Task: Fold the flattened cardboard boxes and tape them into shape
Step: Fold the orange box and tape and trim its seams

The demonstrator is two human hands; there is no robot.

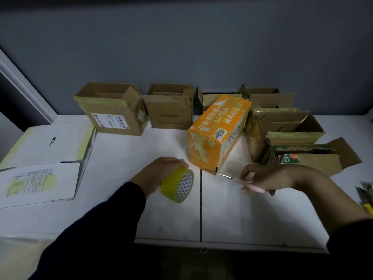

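Orange box (218,134) amid brown boxes (113,118) — left hand (161,168) round tape roll (177,184), right hand (268,176) round scissors (255,188)

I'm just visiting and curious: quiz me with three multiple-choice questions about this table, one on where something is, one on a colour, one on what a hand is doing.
1. Where is the orange box?
A. at the far left edge
B. just beyond the tips of the scissors
C. on the floor

2. What colour is the tape roll?
A. blue
B. red
C. yellow

3. What is the right hand doing?
A. holding the scissors
B. lying open and empty
C. holding a pen

Answers:
1 B, the blades point at its near corner.
2 C, the roll gripped by the left hand is yellow.
3 A, its fingers grip the pink handles.
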